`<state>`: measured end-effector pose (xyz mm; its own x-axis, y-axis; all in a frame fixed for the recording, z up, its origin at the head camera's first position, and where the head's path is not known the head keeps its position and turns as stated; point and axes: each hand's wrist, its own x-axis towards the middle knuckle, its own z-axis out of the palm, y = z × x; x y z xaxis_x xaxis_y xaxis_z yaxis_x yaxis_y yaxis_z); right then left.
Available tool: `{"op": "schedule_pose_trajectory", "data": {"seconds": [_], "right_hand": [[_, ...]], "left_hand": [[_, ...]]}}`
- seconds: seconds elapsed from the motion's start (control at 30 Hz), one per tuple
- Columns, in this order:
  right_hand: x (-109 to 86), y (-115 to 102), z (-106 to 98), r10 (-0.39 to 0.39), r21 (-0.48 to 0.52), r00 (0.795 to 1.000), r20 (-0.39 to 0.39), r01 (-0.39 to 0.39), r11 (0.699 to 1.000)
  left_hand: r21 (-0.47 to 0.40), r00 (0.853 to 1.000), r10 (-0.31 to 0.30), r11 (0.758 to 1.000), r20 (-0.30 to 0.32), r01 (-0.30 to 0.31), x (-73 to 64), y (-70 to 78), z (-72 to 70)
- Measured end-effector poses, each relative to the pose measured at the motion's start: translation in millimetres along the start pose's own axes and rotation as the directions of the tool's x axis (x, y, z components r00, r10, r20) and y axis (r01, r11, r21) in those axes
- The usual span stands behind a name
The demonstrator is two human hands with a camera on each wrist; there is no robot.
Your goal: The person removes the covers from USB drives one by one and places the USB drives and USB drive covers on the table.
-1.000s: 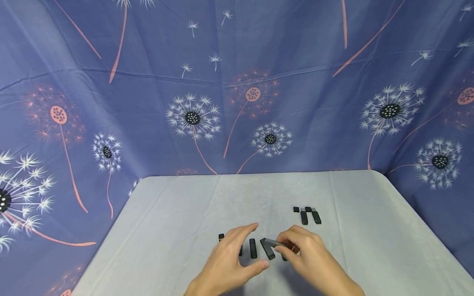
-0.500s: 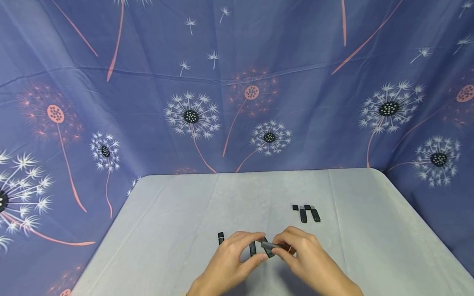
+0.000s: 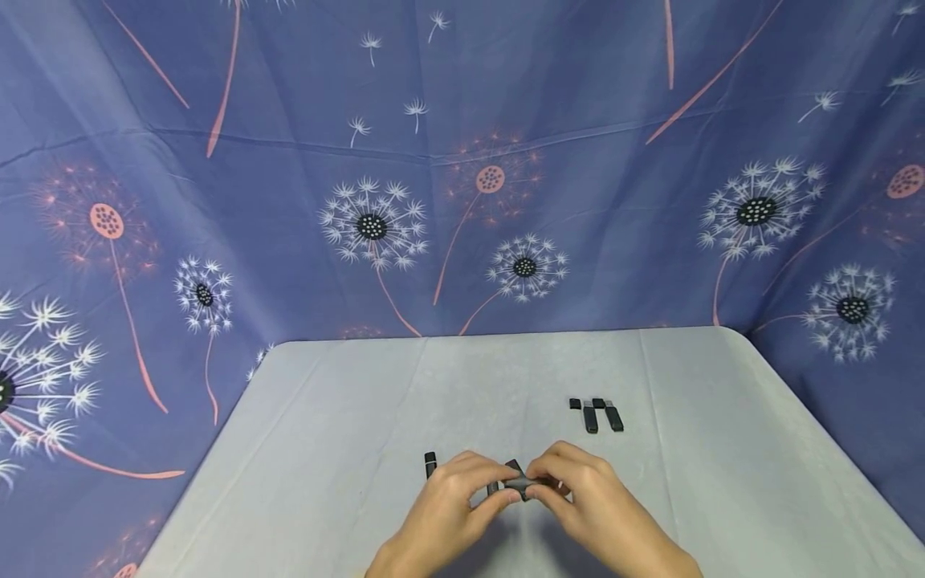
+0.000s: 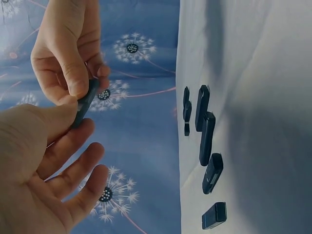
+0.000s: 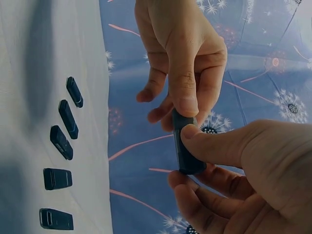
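Observation:
A dark USB flash drive (image 5: 184,157) is held above the table between both hands. My left hand (image 3: 451,502) pinches one end of it between thumb and fingertips, its other fingers spread in the left wrist view. My right hand (image 3: 592,494) pinches the other end with thumb and curled fingers. The fingertips of the two hands nearly meet and cover much of the drive. Below them, several more black flash drives (image 4: 207,139) lie in a loose row on the table, partly hidden by the hands in the head view.
Farther back on the right lie two flash drives with bare metal plugs, one drive (image 3: 590,420) beside another drive (image 3: 615,417). Near their plugs are two small black caps, a left cap (image 3: 575,404) and a right cap (image 3: 598,403). A patterned blue cloth (image 3: 462,160) hangs behind the white-covered table (image 3: 347,401).
My left hand has moved right and now pinches the free end of the flash drive, which was held by the right hand alone. The right hand has shifted slightly left.

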<state>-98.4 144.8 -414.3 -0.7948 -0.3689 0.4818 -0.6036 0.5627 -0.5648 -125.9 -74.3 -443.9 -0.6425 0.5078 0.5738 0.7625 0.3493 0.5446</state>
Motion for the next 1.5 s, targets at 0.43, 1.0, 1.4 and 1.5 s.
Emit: {"op": "schedule_pose_trajectory", "data": {"seconds": [0.43,1.0,1.4,1.5], "right_hand": [[2.3,-5.4,0.0,-0.073,-0.011,0.997,-0.006,0.072,0.997],[-1.4,-8.5,-0.6,-0.074,-0.07,0.997,-0.019,0.073,0.995],[-1.7,-5.9,-5.1,-0.076,-0.04,0.997,-0.004,0.075,0.996],[-2.7,-4.8,-6.3,-0.07,-0.034,0.998,0.004,0.07,0.997]], "left_hand": [[-0.034,0.999,-0.029,0.999,-0.045,0.028,2.5,5.3,0.6],[-0.043,0.996,-0.079,0.996,0.033,0.08,5.7,10.5,-4.8],[-0.034,0.999,-0.025,0.999,0.023,0.026,3.5,9.8,-3.7],[-0.037,1.0,-0.014,0.999,0.026,0.015,3.9,9.8,-3.3]]}}
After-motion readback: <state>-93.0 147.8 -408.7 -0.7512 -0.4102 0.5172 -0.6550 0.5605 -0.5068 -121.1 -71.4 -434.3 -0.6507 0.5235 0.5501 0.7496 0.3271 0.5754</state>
